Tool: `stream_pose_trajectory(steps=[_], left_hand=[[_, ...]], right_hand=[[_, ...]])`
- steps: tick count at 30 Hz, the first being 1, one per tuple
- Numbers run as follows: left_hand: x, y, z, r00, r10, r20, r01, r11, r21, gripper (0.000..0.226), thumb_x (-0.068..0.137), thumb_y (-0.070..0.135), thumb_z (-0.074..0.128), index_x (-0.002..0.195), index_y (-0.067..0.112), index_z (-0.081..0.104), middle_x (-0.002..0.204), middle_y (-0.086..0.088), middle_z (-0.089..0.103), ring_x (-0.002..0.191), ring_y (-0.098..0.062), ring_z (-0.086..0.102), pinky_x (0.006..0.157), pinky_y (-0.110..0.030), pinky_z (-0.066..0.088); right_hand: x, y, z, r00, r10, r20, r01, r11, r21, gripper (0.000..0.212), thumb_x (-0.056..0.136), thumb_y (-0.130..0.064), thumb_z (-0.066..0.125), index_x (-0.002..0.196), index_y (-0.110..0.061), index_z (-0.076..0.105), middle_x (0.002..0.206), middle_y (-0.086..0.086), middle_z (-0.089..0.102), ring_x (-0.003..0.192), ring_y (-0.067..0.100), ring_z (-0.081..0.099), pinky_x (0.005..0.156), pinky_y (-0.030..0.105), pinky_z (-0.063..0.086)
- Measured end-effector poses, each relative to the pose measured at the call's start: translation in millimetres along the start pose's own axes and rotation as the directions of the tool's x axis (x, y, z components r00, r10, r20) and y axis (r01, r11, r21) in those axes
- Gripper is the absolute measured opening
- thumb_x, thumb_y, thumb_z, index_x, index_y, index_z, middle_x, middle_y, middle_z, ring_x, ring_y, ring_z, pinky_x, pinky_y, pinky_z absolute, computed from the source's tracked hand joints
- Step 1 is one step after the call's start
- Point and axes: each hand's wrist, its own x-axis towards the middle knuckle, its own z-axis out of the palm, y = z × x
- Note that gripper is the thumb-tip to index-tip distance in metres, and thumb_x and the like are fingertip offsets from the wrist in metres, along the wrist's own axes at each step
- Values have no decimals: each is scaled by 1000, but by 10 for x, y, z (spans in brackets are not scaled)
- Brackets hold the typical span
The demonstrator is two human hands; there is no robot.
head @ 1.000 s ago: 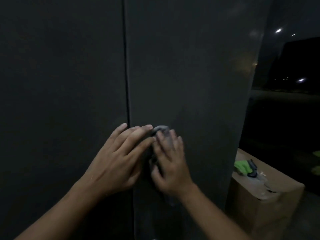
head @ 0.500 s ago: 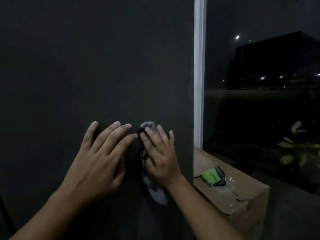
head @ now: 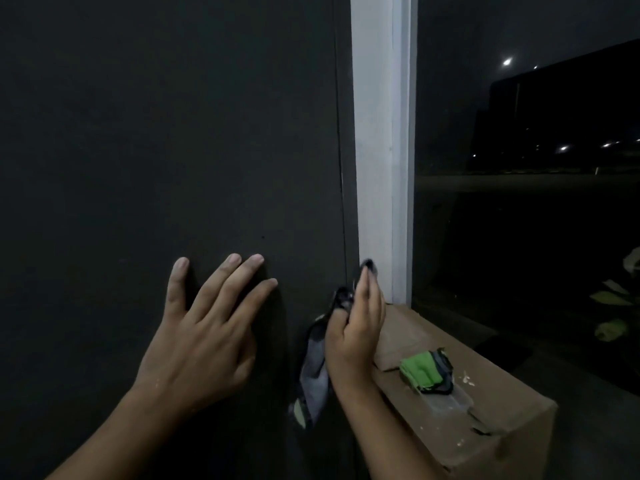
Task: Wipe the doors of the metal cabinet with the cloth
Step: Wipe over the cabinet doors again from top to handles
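Note:
The dark metal cabinet door (head: 173, 133) fills the left and middle of the head view, its right edge running down beside a white frame. My left hand (head: 204, 330) lies flat on the door with fingers spread and straight. My right hand (head: 356, 323) grips a grey cloth (head: 313, 375) at the door's right edge, thumb curled over it. The cloth hangs down below the hand against the door, and a dark tip of it shows above the fingertips.
A white window frame post (head: 381, 150) stands right of the cabinet, with dark glass (head: 519, 202) beyond it. A cardboard box (head: 485, 427) sits low at the right, carrying a folded green and grey cloth (head: 424, 370). Plant leaves (head: 609, 313) show at far right.
The view has swung right, the seam between the doors leaving the frame. My right hand with the cloth slid right across the door to its edge. My left hand stays flat on the door.

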Motion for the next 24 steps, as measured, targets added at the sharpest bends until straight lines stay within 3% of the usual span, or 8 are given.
stream_pose_trajectory(steps=[3,7,9,11,15,20,24], left_hand=[[59,70,14,1000,-21,6,20,999,28,67,77,37,43,139,14,56,157,-13,33,145,-29,28,115,-67,6],[157,127,20,1000,-2,27,0,999,39,69,75,39,44,138,13,57,157,-13,34,146,-30,26,115,-68,6],[183,133,19,1000,9,29,-10,999,35,68,75,39,44,137,14,58,156,-13,36,146,-30,27,115,-67,6],[191,138,15,1000,7,23,-7,1000,21,65,76,38,45,135,15,59,155,-13,38,146,-29,28,116,-66,8],[226,111,-5,1000,25,7,-25,1000,-7,65,74,35,48,134,15,60,151,-12,44,143,-29,33,116,-64,15],[501,-56,-156,998,67,-5,-67,998,-9,70,75,35,49,142,15,51,154,-10,40,144,-27,33,119,-51,15],[757,-264,-346,997,52,-51,-51,998,25,62,86,36,42,144,18,49,155,-7,39,144,-25,33,119,-46,16]], right_hand=[[-336,183,2,997,69,35,-69,998,4,70,90,-22,34,157,-27,16,161,-11,18,149,4,16,118,14,12],[-449,250,-52,990,115,84,-117,993,18,70,90,-25,33,156,-32,13,160,-14,18,149,1,13,120,24,17],[-307,210,-63,996,41,75,-44,998,41,70,89,-21,35,157,-25,19,163,-7,21,150,12,19,122,35,23],[-21,102,-64,991,-124,49,121,991,50,68,89,-15,38,156,-14,26,163,3,25,150,23,22,121,44,24],[862,-417,-54,909,-413,58,410,911,50,64,90,-14,40,153,-8,34,162,8,27,151,26,19,121,47,25],[1854,-1095,-36,885,-465,22,464,885,53,62,92,-17,40,153,-9,36,161,9,31,151,27,20,124,36,16],[2383,-1423,-62,873,-487,22,485,872,64,63,91,-17,41,153,-12,36,161,7,31,151,25,20,124,38,18]])
